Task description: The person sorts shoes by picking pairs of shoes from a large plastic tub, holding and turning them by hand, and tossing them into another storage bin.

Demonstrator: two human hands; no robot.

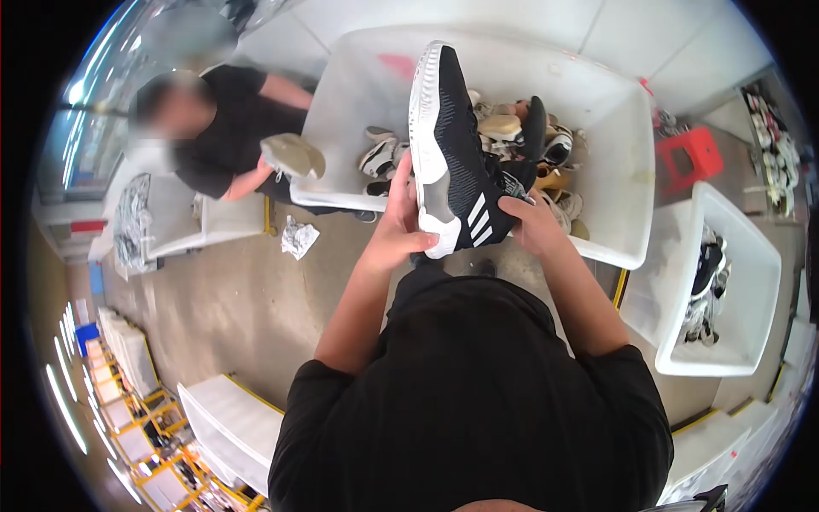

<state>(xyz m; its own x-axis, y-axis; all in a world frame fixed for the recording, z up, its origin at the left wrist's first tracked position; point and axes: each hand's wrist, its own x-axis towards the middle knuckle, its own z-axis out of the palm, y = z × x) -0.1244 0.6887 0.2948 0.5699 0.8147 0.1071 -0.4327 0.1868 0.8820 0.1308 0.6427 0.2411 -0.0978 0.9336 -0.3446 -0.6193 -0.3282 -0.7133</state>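
A black sneaker [465, 162] with three white stripes and a white sole is held up in front of me, its toe pointing away and its side turned to the camera. My left hand [399, 224] grips the sole near the heel, thumb at the heel's bottom edge. At the collar and tongue, my right hand [536, 224] is closed on the same sneaker, thumb on its upper. Behind it stands a large white bin [618, 171] with a pile of mixed shoes [503, 128] inside, partly hidden by the sneaker.
At the left another person [226, 128] in black holds a light-coloured shoe [294, 156] beside the bin. A smaller white bin [742, 341] with several shoes stands right. A red stool [689, 158] is behind it. Crumpled white paper [299, 237] lies on the floor.
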